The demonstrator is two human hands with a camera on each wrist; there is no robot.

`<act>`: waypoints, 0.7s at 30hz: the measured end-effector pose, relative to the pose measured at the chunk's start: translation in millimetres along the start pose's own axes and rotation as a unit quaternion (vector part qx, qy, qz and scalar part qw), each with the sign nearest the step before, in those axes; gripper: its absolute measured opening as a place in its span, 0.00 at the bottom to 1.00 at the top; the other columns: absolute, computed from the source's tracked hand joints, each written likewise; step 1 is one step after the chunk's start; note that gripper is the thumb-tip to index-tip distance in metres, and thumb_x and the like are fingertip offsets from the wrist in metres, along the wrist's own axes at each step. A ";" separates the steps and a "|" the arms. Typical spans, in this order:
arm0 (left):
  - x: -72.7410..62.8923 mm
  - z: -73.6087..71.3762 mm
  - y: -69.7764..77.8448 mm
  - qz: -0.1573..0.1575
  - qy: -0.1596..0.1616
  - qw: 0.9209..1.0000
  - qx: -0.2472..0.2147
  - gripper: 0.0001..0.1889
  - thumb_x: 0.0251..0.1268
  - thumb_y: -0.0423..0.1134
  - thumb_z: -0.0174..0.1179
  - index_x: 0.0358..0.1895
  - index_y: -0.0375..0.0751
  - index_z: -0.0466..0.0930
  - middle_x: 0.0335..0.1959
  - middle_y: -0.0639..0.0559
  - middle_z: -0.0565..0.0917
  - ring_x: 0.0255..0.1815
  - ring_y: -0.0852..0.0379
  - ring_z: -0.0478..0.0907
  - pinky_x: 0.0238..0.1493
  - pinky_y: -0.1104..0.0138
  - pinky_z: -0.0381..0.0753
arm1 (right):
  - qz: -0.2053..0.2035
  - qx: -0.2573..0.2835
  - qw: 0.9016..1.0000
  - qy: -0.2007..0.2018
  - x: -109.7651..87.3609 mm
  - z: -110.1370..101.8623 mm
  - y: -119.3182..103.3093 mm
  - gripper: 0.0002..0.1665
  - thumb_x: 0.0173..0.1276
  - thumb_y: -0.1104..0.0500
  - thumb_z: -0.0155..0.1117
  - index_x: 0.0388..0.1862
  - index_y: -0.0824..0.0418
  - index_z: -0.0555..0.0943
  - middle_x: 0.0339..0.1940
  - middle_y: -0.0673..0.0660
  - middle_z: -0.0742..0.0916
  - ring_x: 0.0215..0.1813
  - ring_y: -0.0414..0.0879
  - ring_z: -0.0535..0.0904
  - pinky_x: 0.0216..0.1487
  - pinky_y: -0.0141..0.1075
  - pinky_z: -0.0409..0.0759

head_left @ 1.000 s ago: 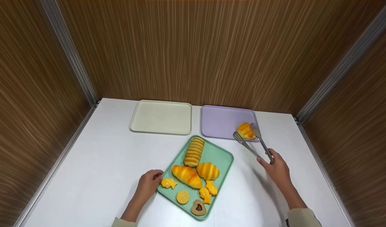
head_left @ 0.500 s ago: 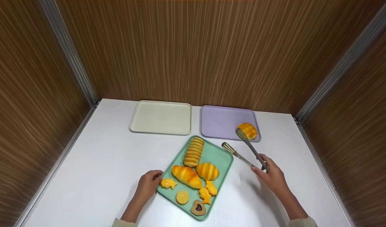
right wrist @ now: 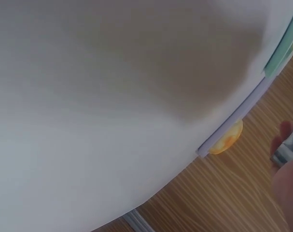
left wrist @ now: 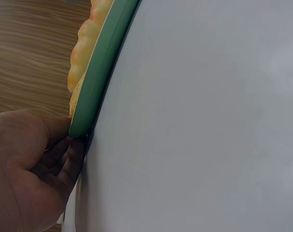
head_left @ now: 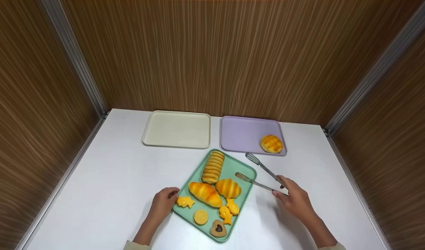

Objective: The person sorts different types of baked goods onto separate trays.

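Observation:
In the head view, my right hand [head_left: 296, 198] holds metal tongs [head_left: 267, 170] that stand spread, nothing between their ends. Their slotted tips hang over the right side of a green tray [head_left: 237, 168], close to a striped roll [head_left: 228, 188]. My left hand [head_left: 163, 202] pinches that tray's left corner; the left wrist view shows the thumb at the rim [left wrist: 82, 126] and fingers below. The tray also bears a ridged long bread [head_left: 213, 167], a smooth croissant-shaped bread [head_left: 205, 194], several fish-shaped biscuits [head_left: 185, 202], a round biscuit [head_left: 200, 217] and a heart-shaped biscuit [head_left: 218, 229].
Behind the green tray stand a purple tray [head_left: 245, 133] with a round bun [head_left: 272, 144] at its near right corner, and a bare cream tray [head_left: 177, 128] on the left. Wood-grain panels [head_left: 212, 59] wall in the white table [head_left: 105, 180] at the back and sides.
The tongs came away from the round bun, leaving it on the purple tray. My right hand drew back toward me and the tongs swung left over the green tray. My left hand stayed put.

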State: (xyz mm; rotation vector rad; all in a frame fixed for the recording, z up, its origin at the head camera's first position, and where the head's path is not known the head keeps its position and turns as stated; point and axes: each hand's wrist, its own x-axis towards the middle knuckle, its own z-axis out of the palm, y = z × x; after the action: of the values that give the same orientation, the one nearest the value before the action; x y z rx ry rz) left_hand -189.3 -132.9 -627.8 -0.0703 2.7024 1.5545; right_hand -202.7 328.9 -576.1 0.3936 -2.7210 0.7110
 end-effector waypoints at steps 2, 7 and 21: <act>-0.5 0.2 0.9 0.000 0.001 1.000 -0.003 0.11 0.71 0.32 0.59 0.52 0.37 0.84 0.44 0.47 0.85 0.45 0.54 0.80 0.50 0.58 0.80 | 0.011 0.007 1.000 -0.020 -3.1 -1.1 -2.4 0.34 0.61 0.58 0.77 0.66 0.56 0.77 0.54 0.52 0.86 0.48 0.47 0.83 0.39 0.37 0.79; -0.5 0.3 1.3 0.004 0.005 1.000 -0.009 0.11 0.71 0.32 0.59 0.52 0.37 0.85 0.44 0.46 0.85 0.45 0.53 0.79 0.50 0.57 0.80 | 0.025 0.024 0.997 -0.063 -10.4 -2.7 -5.7 0.33 0.63 0.57 0.75 0.67 0.53 0.77 0.55 0.50 0.86 0.49 0.45 0.83 0.39 0.34 0.78; 0.0 -4.0 -2.1 0.010 -0.004 1.000 -0.020 0.10 0.71 0.32 0.59 0.49 0.39 0.86 0.46 0.46 0.87 0.47 0.52 0.80 0.52 0.56 0.80 | 0.009 0.022 0.993 -0.114 -27.4 9.4 -1.2 0.30 0.63 0.53 0.74 0.64 0.49 0.78 0.52 0.46 0.87 0.48 0.40 0.82 0.50 0.46 0.81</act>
State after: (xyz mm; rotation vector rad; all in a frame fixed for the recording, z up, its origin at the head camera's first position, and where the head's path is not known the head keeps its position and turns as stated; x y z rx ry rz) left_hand -189.2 -137.4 -627.6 -0.0366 2.6745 1.6118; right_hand -179.2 328.2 -593.1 0.4887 -2.9287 0.7754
